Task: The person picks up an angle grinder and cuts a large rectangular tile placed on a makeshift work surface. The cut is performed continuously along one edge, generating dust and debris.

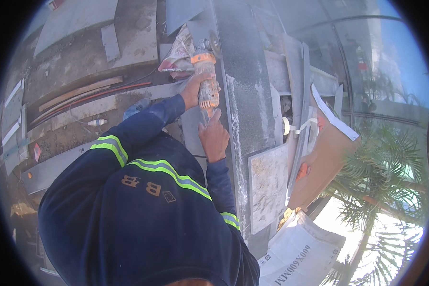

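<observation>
An angle grinder (207, 86) with a dusty orange body lies lengthwise ahead of me, its round disc (215, 45) at the far end beside a long dark grey stone slab (250, 95). My left hand (194, 90) wraps round the middle of the grinder's body. Closer to me, my right hand (214, 137) closes on its narrow rear end, one finger pointing forward along it. White dust streaks the slab's left edge. To the left of the grinder's head sits a crumpled plastic bag (178, 52).
A square tile (269, 188) leans on the slab's right side, near a brown board (319, 164) and a long metal strip (301, 105). Palm fronds (381, 167) and a glass wall (367, 62) stand at right. Loose boards (81, 93) and a white cable connector (97, 122) lie at left.
</observation>
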{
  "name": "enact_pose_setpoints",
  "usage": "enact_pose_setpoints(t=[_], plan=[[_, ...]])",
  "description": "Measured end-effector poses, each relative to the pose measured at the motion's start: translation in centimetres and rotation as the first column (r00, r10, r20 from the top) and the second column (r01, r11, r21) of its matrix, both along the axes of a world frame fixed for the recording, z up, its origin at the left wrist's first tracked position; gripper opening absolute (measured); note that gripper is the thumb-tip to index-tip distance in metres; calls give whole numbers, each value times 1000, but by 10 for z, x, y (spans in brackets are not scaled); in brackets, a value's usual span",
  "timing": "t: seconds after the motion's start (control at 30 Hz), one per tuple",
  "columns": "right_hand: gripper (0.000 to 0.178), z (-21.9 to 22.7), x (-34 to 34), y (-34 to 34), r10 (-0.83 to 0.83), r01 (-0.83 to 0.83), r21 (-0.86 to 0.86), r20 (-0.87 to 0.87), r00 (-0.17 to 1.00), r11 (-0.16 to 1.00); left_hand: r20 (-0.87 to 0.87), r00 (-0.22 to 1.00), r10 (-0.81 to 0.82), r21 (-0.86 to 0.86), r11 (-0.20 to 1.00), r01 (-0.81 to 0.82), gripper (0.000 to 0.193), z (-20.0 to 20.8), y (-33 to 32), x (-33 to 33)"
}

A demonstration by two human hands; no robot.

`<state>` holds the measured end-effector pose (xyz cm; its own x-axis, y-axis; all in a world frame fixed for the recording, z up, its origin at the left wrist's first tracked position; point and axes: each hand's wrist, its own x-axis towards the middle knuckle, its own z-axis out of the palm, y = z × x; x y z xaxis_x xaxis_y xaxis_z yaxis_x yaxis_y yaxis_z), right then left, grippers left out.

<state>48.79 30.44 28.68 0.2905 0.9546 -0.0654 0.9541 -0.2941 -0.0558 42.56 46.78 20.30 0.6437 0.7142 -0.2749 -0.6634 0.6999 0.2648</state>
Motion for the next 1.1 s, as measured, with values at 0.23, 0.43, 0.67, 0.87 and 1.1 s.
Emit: enact_pose_setpoints(t=[0.23,0.43,0.67,0.87,1.1], plan=[[70,-4,4,13,-11,11,-5,-47,999,1000,4,1000,-17,42,999,17,36,-11,12,5],[70,-11,7,23,11,-9,46,-55,998,999,15,1000,13,65,998,-14,35,-15,25,10],[71,-12,8,24,4,-2,35,-44,999,999,8,1000,-26,11,1000,26,33,-8,26,9],[73,-5,5,7,14,-14,13,-15,1000,1000,-6,1000,-7,47,999,8,36,-2,7,2],[76,-1,2,-1,16,-16,4,21,1000,1000,-13,1000,-10,-48,999,9,32,3,0,2]])
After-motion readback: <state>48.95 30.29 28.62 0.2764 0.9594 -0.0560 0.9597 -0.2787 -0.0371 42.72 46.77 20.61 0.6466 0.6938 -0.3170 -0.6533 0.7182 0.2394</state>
